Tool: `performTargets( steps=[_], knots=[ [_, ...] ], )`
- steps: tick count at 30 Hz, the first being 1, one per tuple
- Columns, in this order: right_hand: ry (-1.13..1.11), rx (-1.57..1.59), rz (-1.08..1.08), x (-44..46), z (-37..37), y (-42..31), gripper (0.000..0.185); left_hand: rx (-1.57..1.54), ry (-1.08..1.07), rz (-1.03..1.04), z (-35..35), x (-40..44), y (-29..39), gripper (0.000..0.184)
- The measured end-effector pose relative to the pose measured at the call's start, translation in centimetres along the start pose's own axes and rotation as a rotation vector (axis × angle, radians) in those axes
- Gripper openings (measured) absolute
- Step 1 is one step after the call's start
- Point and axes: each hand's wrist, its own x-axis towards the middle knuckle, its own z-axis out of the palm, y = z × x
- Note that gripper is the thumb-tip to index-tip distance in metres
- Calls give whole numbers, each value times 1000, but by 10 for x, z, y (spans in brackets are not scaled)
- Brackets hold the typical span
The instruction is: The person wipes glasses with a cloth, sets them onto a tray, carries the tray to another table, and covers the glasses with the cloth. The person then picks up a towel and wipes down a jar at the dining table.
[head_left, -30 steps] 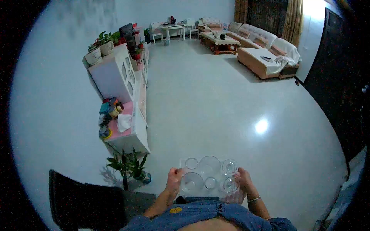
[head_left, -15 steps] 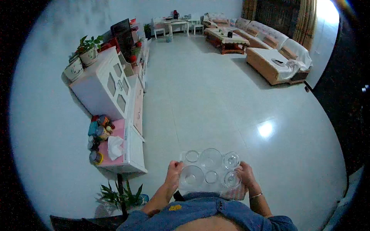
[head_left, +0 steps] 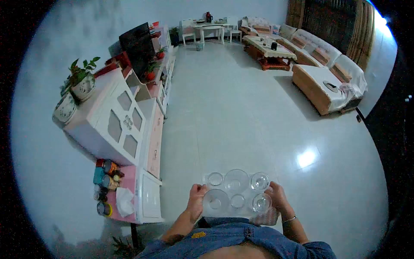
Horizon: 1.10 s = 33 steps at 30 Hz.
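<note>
In front of my waist is a pale, see-through tray (head_left: 230,211) held level with both hands. My left hand (head_left: 196,199) is closed on its left edge, and my right hand (head_left: 277,197) grips the right edge. Two wide glass bowls (head_left: 236,181) stand on the tray, along with two small round glasses (head_left: 237,201). On its right side are two glasses (head_left: 261,202) that look footed, seen from above. A pinkish patterned cloth (head_left: 265,217) shows at the near right corner, below my right hand. The fingertips under the tray are hidden.
To the left stands a white cabinet (head_left: 149,194) with jars (head_left: 104,209) and tissues (head_left: 124,202). Potted plants (head_left: 83,86) top its tall part. Tiled floor (head_left: 228,116) stretches ahead to a coffee table (head_left: 271,48), a white table (head_left: 209,26) and a sofa (head_left: 317,84) on the right.
The room has shifted in view: the left cabinet is nearer and lower, and the sofa sits further right and lower. Both hands still hold the tray with the glassware on it.
</note>
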Motion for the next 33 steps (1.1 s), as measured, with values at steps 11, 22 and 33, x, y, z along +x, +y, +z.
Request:
performTargets(
  steps=[11, 22, 33],
  knots=[
    [-77, 419, -9, 239, 21, -11, 21, -61, -38, 76, 29, 238, 77, 23],
    [25, 370, -58, 453, 32, -54, 23, -38, 43, -89, 58, 445, 136, 22],
    [-72, 68, 21, 680, 8, -155, 19, -103, 113, -119, 93, 657, 201, 24]
  ],
)
